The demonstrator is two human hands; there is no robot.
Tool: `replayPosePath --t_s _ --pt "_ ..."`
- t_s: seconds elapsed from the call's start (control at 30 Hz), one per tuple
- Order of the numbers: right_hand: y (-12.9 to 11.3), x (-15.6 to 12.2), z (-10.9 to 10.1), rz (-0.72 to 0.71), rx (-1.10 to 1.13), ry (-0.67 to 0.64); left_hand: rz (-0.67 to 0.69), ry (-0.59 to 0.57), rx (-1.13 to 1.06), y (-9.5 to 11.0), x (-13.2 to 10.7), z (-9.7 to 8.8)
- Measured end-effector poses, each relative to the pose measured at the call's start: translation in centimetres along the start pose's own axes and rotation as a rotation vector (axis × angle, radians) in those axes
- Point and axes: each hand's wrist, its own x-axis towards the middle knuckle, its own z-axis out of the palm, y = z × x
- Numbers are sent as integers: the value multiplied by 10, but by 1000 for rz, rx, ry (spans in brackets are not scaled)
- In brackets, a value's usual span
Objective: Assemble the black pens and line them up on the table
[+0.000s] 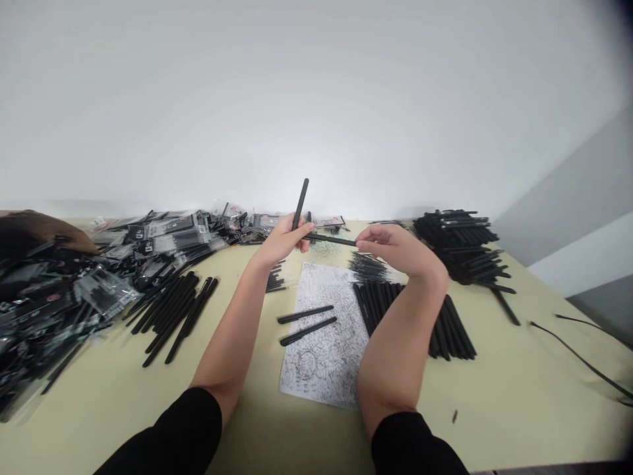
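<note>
My left hand (pixel 287 241) is closed around a black pen (pixel 301 203) that points up and slightly right. From the same hand a second thin black pen or pen part (pixel 331 239) runs level to the right. My right hand (pixel 388 245) pinches the far end of that level piece between thumb and fingers. Below, two black pens (pixel 307 331) lie side by side on a white sheet (pixel 321 379) covered with scribbles. Beneath my right forearm a row of black pens (pixel 452 330) is partly hidden.
To the left lies a heap of clear plastic packets (pixel 168 231) with black pens (pixel 173 310) beside it. Thin refill-like sticks (pixel 368 265) lie past the sheet. A pile of black pens (pixel 455 244) is at the right, with a dark cable (pixel 578 356) on the pale table (pixel 519 409).
</note>
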Motion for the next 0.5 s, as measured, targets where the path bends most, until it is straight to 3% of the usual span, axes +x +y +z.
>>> replayPosePath --t_s 0.2,0.5 --pt "-6 -1 1 40 -95 43 25 -2 6 -3 1 -1" --pt "-19 12 19 -43 -101 -77 33 -11 17 -3 0 2"
